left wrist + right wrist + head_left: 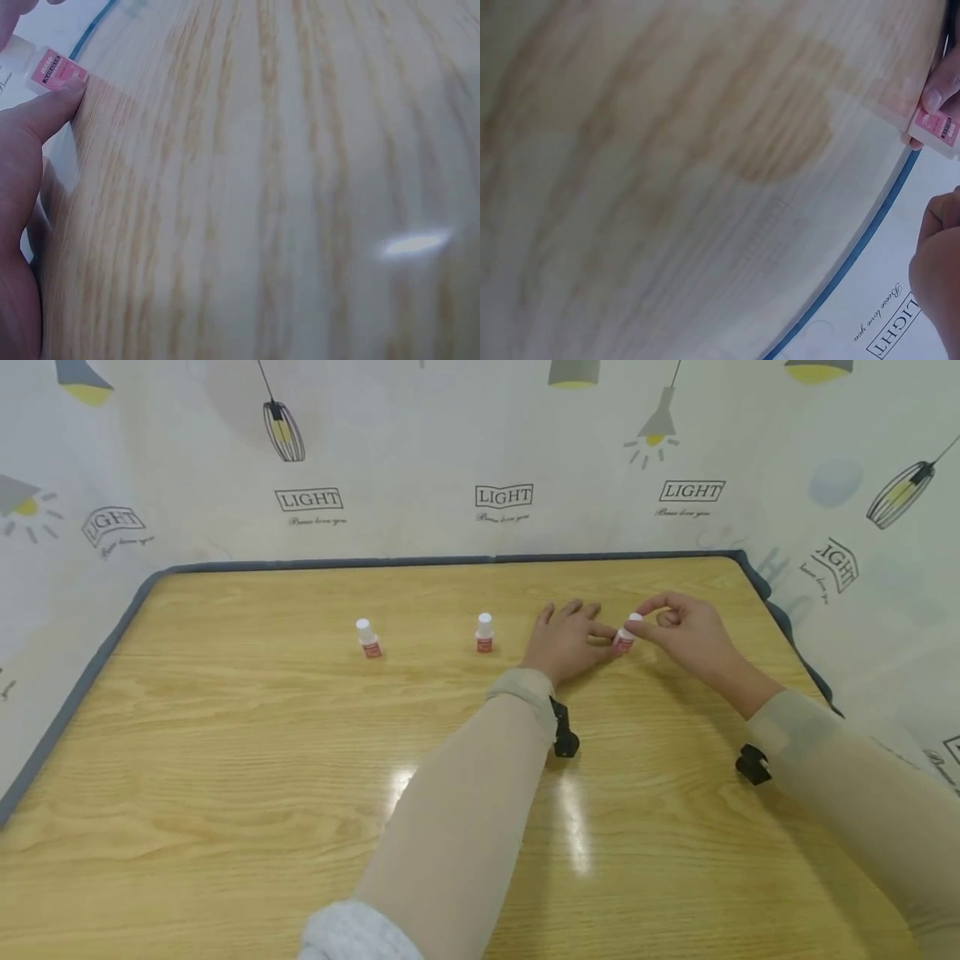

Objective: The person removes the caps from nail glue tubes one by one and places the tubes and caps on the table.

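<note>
Wood-grain tabletop — glossy, plastic bottles — smooth, matt cloth sleeves.

Left sleeve and right sleeve both beige, close-fitting, down to the wrist; right one has a greyish patch near its wrist end. 2 small blocky black devices, left device and right device, at the wrists. Light grey bunched fabric at left sleeve's upper end.
</note>
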Demonstrator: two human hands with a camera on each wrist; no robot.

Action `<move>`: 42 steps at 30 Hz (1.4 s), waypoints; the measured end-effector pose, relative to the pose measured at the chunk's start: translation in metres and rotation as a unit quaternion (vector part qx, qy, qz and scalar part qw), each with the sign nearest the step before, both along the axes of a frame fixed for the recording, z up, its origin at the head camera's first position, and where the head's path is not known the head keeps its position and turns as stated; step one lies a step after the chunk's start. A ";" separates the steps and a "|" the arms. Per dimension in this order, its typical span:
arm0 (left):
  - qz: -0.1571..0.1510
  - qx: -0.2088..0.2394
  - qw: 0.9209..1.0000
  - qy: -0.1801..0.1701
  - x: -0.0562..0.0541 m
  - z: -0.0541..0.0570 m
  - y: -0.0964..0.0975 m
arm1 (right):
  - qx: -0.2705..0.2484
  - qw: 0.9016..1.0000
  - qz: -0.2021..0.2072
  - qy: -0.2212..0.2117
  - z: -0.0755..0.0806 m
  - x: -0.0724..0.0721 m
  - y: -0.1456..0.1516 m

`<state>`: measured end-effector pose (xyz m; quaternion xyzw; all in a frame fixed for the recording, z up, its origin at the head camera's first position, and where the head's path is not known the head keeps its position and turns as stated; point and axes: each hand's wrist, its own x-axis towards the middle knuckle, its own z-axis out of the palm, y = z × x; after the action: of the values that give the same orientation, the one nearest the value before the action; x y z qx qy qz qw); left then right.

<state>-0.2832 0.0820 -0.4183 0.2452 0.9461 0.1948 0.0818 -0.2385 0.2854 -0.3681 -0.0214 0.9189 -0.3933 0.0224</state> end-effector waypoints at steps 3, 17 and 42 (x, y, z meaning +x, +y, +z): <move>0.007 0.001 1.000 0.001 -0.002 -0.002 0.001 | -0.003 1.000 0.013 0.005 0.001 0.000 0.001; 0.006 0.013 1.000 -0.002 -0.003 -0.005 0.003 | 0.004 0.999 0.011 -0.032 0.000 -0.001 0.000; -0.003 0.005 1.000 0.008 0.000 -0.003 0.001 | 0.007 0.997 0.074 -0.016 0.004 -0.003 0.005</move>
<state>-0.2833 0.0828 -0.4215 0.2505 0.9449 0.1973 0.0737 -0.2411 0.2908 -0.3637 -0.0825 0.9172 -0.3843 0.0661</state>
